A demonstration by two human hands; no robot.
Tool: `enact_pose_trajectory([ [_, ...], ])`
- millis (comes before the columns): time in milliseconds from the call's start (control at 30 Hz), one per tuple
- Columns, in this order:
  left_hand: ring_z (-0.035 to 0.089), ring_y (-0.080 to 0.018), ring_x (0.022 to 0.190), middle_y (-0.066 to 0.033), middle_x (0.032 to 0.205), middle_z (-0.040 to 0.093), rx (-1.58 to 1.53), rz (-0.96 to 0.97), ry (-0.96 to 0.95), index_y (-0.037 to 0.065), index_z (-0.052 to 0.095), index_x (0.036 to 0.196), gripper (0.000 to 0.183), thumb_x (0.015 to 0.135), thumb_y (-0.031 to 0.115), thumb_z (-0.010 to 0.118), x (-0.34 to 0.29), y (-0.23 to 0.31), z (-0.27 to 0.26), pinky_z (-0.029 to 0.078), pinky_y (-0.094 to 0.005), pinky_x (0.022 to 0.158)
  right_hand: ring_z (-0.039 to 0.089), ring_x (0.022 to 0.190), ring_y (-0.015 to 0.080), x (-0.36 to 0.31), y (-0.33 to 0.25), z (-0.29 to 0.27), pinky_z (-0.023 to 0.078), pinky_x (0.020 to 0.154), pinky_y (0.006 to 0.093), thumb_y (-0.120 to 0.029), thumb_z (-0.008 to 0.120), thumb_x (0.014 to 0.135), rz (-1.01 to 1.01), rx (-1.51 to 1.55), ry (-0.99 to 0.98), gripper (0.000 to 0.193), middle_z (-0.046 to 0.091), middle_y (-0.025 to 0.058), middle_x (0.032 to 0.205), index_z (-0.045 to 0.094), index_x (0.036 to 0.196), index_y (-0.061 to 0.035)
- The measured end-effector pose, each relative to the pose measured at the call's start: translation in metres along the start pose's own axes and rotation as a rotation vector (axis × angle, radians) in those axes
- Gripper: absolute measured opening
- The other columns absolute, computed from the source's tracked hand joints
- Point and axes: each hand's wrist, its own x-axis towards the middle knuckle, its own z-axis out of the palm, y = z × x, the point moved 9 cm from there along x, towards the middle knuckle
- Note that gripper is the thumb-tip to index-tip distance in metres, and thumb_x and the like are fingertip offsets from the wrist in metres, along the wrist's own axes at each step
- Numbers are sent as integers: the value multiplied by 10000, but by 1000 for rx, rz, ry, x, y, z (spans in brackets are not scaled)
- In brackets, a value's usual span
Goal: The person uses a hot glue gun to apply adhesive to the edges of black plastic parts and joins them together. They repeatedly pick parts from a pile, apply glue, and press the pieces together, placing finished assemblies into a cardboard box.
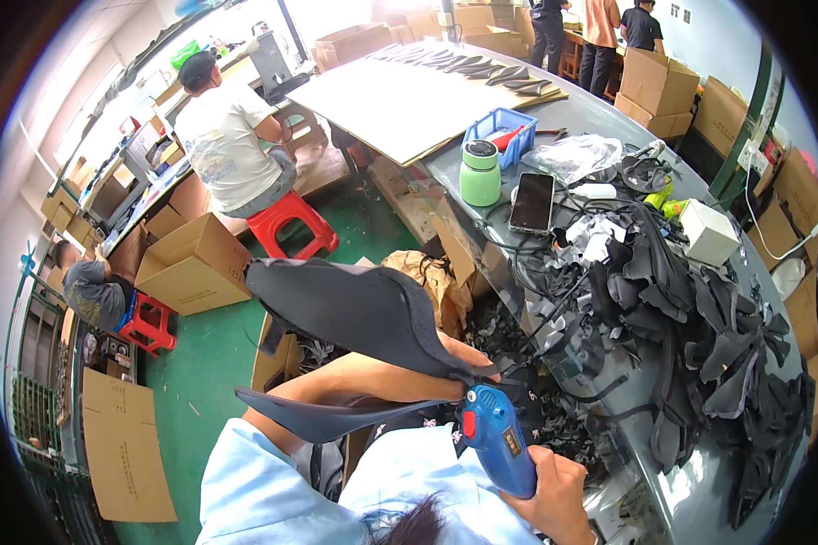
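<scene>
My left hand is closed on a large dark grey foam piece with curved, wing-like lobes, gripping it by its narrow end. A second lobe spreads below, across my left forearm. In my right hand I hold a blue handheld power tool with a red switch, fingers wrapped round its lower body. The tool's head meets the foam piece's narrow end beside my left fingers. Its working tip is hidden there.
Black foam offcuts pile on the grey metal table at right. On it stand a phone, green bottle, blue basket and white box. A cardboard box stands left, near a seated person.
</scene>
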Motion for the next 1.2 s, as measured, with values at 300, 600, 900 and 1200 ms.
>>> enact_pose_trajectory([
  [300,586,-195,970,-103,1036,620,212,123,-8,47,598,1092,399,706,114,673,19,7,0,438,-287,863,589,619,354,8,-5,5,465,550,403,-192,765,639,77,73,101,502,579,187,692,498,1023,-9],
  [600,565,-134,905,-68,967,594,-515,464,795,16,562,1068,311,768,87,603,-30,20,-66,448,-266,795,589,608,355,10,1,-1,465,543,399,-205,777,635,102,56,137,514,582,180,680,498,1028,-27],
  [900,543,-170,942,-115,1015,563,-712,592,853,19,493,1066,260,818,73,551,-31,12,-37,430,-308,854,611,653,333,12,1,4,479,571,376,-216,804,612,170,158,107,539,597,177,752,494,1012,-30],
  [1200,528,-223,1022,-171,1064,540,-676,691,846,0,453,1056,233,827,15,492,-33,14,-21,398,-362,923,602,579,303,19,-3,6,472,531,364,-185,801,597,169,291,103,538,580,145,670,474,983,-3],
])
